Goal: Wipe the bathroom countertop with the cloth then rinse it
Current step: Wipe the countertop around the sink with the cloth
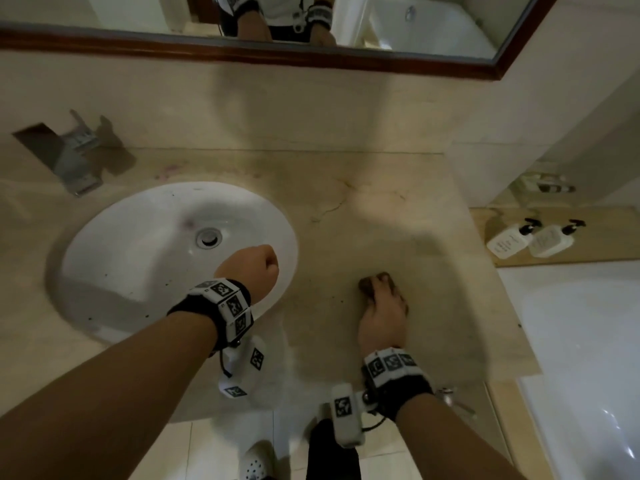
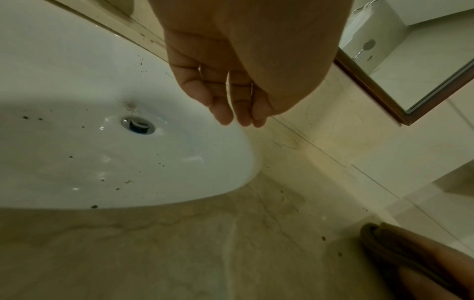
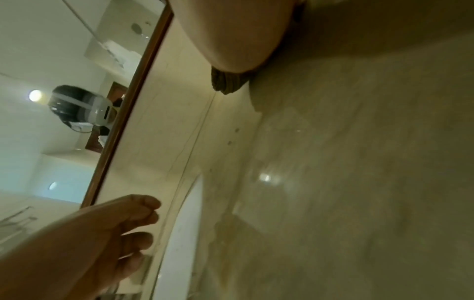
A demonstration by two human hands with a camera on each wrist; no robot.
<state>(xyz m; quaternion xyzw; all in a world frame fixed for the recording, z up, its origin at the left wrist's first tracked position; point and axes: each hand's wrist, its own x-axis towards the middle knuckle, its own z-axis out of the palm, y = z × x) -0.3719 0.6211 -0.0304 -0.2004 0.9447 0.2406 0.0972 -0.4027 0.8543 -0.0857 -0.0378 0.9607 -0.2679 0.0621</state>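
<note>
A wadded brown cloth (image 1: 374, 283) lies on the beige marble countertop (image 1: 398, 209), right of the sink. My right hand (image 1: 381, 311) covers it from the near side, fingers curled over the wad and pressing it down. In the right wrist view the cloth (image 3: 225, 85) pokes out beyond my palm (image 3: 231, 40). My left hand (image 1: 258, 266) hovers over the right side of the white sink (image 1: 104, 233), holding nothing. Its fingers (image 2: 228, 101) hang loosely curled above the basin. The cloth (image 2: 384, 243) also shows at the lower right of the left wrist view.
The sink has a metal drain (image 1: 209, 237) and dark specks inside. A framed mirror (image 1: 381, 60) runs along the back wall, with a metal bracket (image 1: 79, 157) at the left. Two white pump bottles (image 1: 509, 240) stand on a ledge beside the bathtub (image 1: 588, 358) at the right.
</note>
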